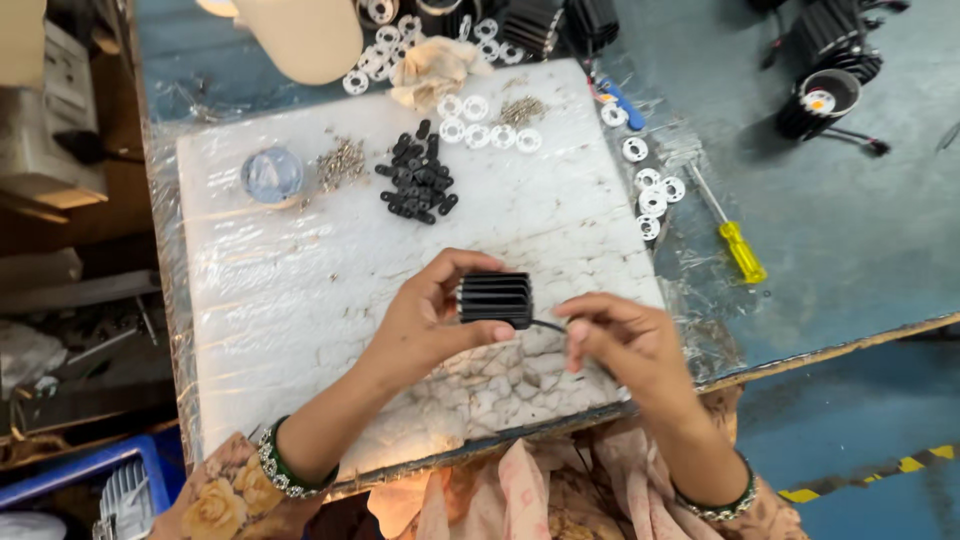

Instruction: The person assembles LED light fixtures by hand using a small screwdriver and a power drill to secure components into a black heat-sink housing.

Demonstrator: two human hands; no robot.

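Observation:
My left hand grips a black finned heat-sink housing from its left side, holding it just above the white foam board. A thin black wire runs out of the housing's right end. My right hand pinches that wire close to the housing. On the board farther away lie a pile of small black plastic pieces, two heaps of small metal screws, and several white plastic rings.
A round clear lid sits at the board's left. A yellow-handled screwdriver lies on the blue table to the right, with more white rings. More black finned housings stand at the far edge. A crumpled cloth lies behind the board.

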